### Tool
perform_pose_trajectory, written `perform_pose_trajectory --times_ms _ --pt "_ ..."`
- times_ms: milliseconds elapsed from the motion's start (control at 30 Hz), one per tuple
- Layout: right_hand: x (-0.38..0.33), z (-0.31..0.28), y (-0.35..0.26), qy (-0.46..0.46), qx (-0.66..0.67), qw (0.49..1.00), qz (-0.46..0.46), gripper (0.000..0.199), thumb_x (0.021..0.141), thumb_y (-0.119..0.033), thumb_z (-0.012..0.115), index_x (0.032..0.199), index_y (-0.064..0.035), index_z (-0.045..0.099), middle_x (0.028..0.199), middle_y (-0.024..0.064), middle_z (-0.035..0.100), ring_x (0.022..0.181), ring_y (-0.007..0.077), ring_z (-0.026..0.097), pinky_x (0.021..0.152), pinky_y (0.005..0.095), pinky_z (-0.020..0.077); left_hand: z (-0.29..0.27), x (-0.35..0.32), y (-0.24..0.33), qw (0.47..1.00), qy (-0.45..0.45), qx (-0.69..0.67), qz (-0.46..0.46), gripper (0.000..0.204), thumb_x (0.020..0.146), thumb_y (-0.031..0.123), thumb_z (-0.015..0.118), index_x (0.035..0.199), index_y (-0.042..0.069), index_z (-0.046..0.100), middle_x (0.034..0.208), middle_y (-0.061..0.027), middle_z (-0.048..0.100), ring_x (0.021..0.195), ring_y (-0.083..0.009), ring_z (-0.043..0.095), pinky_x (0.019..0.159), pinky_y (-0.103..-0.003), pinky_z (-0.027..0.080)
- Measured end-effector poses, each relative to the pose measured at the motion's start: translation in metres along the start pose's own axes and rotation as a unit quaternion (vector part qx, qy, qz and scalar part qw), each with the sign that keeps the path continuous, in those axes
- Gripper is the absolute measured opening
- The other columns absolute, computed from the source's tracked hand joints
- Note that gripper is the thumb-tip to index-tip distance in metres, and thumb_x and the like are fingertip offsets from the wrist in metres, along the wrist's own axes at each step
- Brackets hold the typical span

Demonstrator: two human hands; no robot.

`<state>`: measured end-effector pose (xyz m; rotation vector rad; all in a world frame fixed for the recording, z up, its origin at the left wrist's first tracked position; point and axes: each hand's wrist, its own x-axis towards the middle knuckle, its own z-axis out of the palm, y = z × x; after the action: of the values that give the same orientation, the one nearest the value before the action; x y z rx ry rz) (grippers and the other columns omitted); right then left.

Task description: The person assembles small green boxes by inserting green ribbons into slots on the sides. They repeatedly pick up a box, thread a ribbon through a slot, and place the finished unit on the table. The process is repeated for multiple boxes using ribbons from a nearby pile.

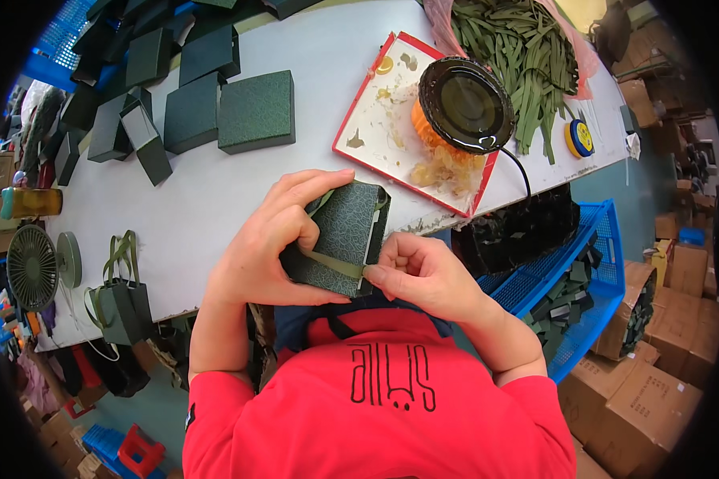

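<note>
My left hand is wrapped round a small dark green patterned box, holding it over my lap at the table's front edge. An olive green ribbon runs across the face of the box, and another piece of it shows under my left fingers. At the right side of the box, my right hand is closed, thumb and forefinger pinching the ribbon's end by the box's edge. A pale strip shows along that edge. What lies behind the box is hidden.
Several green boxes stand back left. A black-rimmed orange pot sits on a red-edged tray smeared with residue. Green ribbons fill a pink bag. A small bag, a fan and a blue crate flank me.
</note>
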<state>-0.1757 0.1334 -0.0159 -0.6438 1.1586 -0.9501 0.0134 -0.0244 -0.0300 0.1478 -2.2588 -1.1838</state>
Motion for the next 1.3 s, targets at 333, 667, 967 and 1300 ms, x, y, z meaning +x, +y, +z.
perform_pose_trajectory --times_ms 333,667,967,1300 --pt "0.007 0.0 0.003 -0.005 -0.112 0.992 0.057 0.026 0.092 -0.021 0.063 0.08 0.001 0.058 0.068 0.0024 0.061 0.062 0.0068 0.055 0.056 0.0245 0.0431 -0.001 0.007 0.008 0.997 -0.058 0.054 0.024 0.06 0.055 0.021 0.095 0.077 0.009 0.04 0.135 -0.029 0.056 0.119 -0.0467 0.054 0.097 -0.05 0.046" --pt "0.003 -0.007 0.015 0.081 -0.031 0.977 -0.195 0.02 0.099 -0.013 0.061 0.113 0.0022 0.062 0.103 0.0086 0.069 0.095 0.0148 0.064 0.084 0.0292 0.0511 -0.008 0.0 0.006 0.998 0.017 0.06 0.009 0.059 0.053 0.017 0.094 0.076 0.008 0.04 0.137 -0.0278 0.054 0.12 -0.0457 0.053 0.097 -0.051 0.044" --pt "-0.014 0.001 0.032 -0.127 0.059 0.99 -0.018 0.034 0.105 -0.03 0.054 0.111 0.0013 0.065 0.076 0.0083 0.069 0.058 0.0112 0.06 0.056 0.0239 0.0471 -0.002 0.004 0.008 0.994 0.055 0.08 0.045 0.061 0.053 0.019 0.095 0.076 0.008 0.041 0.136 -0.031 0.053 0.121 -0.0473 0.053 0.098 -0.052 0.044" --pt "-0.021 -0.029 0.042 0.205 0.376 0.879 -0.21 0.037 0.104 -0.022 0.056 0.134 -0.0013 0.055 0.117 0.0152 0.069 0.069 0.0089 0.063 0.062 0.0222 0.0529 -0.004 -0.015 0.013 0.994 0.051 0.093 -0.012 0.061 0.053 0.021 0.095 0.073 0.008 0.039 0.135 -0.0305 0.055 0.121 -0.048 0.053 0.099 -0.053 0.044"
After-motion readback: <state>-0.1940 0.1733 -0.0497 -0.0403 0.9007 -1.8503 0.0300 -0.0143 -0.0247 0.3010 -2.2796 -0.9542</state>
